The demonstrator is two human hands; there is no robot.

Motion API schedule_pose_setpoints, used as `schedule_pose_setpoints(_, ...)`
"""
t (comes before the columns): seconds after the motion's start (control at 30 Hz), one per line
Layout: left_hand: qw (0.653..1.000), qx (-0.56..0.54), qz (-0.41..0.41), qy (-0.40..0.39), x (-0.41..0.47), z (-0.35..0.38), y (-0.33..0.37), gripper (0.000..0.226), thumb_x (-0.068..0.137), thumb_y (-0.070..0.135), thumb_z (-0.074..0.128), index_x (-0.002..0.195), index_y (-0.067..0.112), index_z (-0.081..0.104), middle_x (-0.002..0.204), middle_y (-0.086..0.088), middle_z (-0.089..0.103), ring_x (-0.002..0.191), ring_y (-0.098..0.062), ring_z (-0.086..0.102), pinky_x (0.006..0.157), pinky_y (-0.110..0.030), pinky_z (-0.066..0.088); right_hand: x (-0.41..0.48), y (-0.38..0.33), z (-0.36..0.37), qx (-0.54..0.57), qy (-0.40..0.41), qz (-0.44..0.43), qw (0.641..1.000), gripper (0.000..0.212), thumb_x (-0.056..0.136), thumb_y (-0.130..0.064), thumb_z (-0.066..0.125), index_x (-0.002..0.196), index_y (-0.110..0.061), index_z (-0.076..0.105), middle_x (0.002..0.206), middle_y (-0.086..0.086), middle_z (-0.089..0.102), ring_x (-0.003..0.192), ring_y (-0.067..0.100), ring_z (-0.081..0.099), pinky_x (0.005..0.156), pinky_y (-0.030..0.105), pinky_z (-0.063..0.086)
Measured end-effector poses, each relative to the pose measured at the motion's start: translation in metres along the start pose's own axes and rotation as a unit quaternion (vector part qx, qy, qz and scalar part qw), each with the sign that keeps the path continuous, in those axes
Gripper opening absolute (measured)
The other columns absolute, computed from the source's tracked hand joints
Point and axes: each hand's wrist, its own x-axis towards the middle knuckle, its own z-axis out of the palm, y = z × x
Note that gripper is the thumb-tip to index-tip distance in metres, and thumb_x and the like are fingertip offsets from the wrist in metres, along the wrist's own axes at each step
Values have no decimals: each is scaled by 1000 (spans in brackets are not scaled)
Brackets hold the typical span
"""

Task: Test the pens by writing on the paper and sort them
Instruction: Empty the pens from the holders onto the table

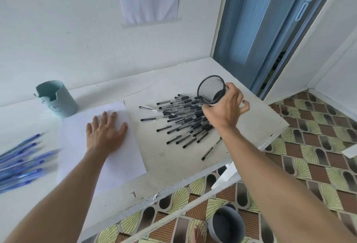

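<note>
My right hand [226, 107] grips mesh cup [211, 90], tipped on side over black pens [185, 119] heaped near counter [173, 161] right edge, likely to dump them for testing. My left hand [105, 132] flat, fingers spread, pinning paper [108, 146] mid-counter. Blue pens [21, 163] at left edge.

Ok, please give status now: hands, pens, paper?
Left hand flat on paper. Right hand grips tilted mesh cup over black pens. Blue pens lie left. Nothing blocking.
</note>
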Motion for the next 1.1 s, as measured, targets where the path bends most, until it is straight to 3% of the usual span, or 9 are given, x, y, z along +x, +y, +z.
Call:
schedule_pose_setpoints(0.2,1000,3,0,-2,1,0,-1,67,98,62,29,156,29,23,167,-3,15,153,-31,8,123,-48,5,-15,-59,27,96,-56,-67,992,89,58,-52,76,133,-13,45,121,-2,62,116,21,54,100,42,31)
schedule_pose_setpoints(0.33,1000,3,-2,-5,2,1,-2,68,98,63,28,157,29,22,168,-3,13,154,-31,7,123,-48,4,-31,-101,57,223,-126,-79,963,83,63,-39,83,133,-8,50,122,5,61,113,24,54,97,36,44)
schedule_pose_setpoints(0.43,1000,0,-5,-3,3,1,-1,68,98,64,28,157,30,22,168,-2,13,154,-30,7,124,-47,3,-39,-128,80,290,-181,-69,937,73,63,-32,87,125,-11,55,110,-6,51,110,19,50,95,36,47)
schedule_pose_setpoints(0.5,1000,2,-5,-1,3,1,-1,69,97,64,28,157,30,22,168,-2,14,154,-30,7,124,-47,4,-41,-144,96,315,-212,-70,923,68,63,-29,89,121,-12,57,103,-14,42,109,16,49,95,30,47)
schedule_pose_setpoints(0.67,1000,3,0,2,3,2,0,68,97,65,28,156,31,23,167,-2,15,153,-31,7,123,-48,4,-37,-175,129,341,-261,-26,903,68,67,-27,89,126,-14,56,115,0,44,96,3,43,87,13,38)
schedule_pose_setpoints(0.83,1000,8,-1,0,4,4,-2,75,90,68,18,155,30,24,167,-3,15,153,-32,8,123,-49,6,-27,-194,160,331,-282,12,900,71,71,-27,87,131,-11,53,121,2,46,103,8,47,85,13,34)
schedule_pose_setpoints(0.97,1000,0,1,-2,4,4,-1,72,94,67,22,156,29,23,168,-2,13,153,-32,6,123,-49,4,-29,-207,179,317,-301,-6,899,74,67,-24,88,131,-11,52,126,6,48,115,19,53,96,27,44)
schedule_pose_setpoints(1.1,1000,0,2,4,3,3,-1,86,81,71,6,155,29,24,167,-2,15,153,-32,8,123,-49,5,-34,-217,189,317,-304,-28,898,76,68,-18,88,133,-8,50,126,10,51,118,25,52,96,25,40)
